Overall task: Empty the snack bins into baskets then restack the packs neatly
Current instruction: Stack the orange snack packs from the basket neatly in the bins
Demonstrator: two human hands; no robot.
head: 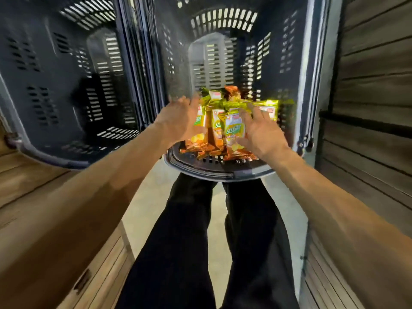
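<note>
Two dark grey slotted baskets stand side by side in front of me. The left basket (51, 90) holds nothing I can see. In the right basket (287, 70), several yellow-orange snack packs (219, 121) stand bunched near its front. My left hand (178, 120) presses against the left side of the bunch with its fingers spread. My right hand (258, 128) lies with spread fingers on the right side, over a pack with a white and green label (234, 129). Both hands are blurred.
Dark wooden slats (374, 90) line the right side, and lighter wooden panels (29, 179) run along the left. My legs in black trousers (200, 241) stand on a pale floor (218, 219) just below the right basket's front rim.
</note>
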